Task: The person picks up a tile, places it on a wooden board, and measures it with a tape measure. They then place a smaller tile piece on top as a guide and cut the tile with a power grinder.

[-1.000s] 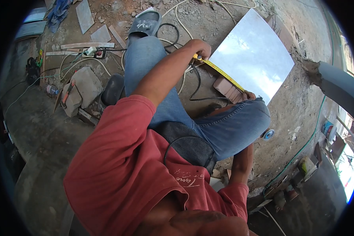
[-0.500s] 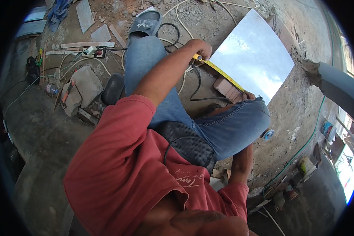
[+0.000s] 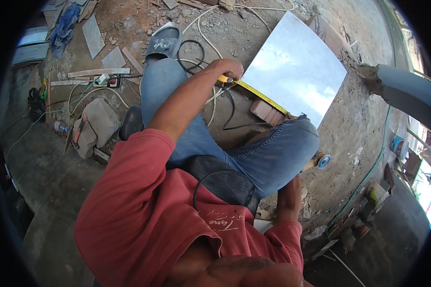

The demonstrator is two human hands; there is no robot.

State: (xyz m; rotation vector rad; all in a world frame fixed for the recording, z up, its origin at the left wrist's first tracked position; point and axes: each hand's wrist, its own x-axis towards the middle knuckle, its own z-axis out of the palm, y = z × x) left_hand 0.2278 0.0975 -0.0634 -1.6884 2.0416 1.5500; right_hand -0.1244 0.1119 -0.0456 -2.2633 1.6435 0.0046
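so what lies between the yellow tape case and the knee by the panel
In the head view, the extended yellow blade, alongside the panel.

The floor presents two surfaces: smooth grey concrete [image 3: 52,191] on the left, and rough earthen ground [image 3: 352,112] ahead and to the right, with loose rubble [image 3: 184,21] at the far side. On the right I see a grey column [image 3: 407,88] with a crumbled end. Below it, daylight enters at a bright opening [image 3: 424,187].

Right hand [image 3: 290,116] mostly hidden behind the knee [image 3: 299,138], tape measure [image 3: 263,97] markings too small to read
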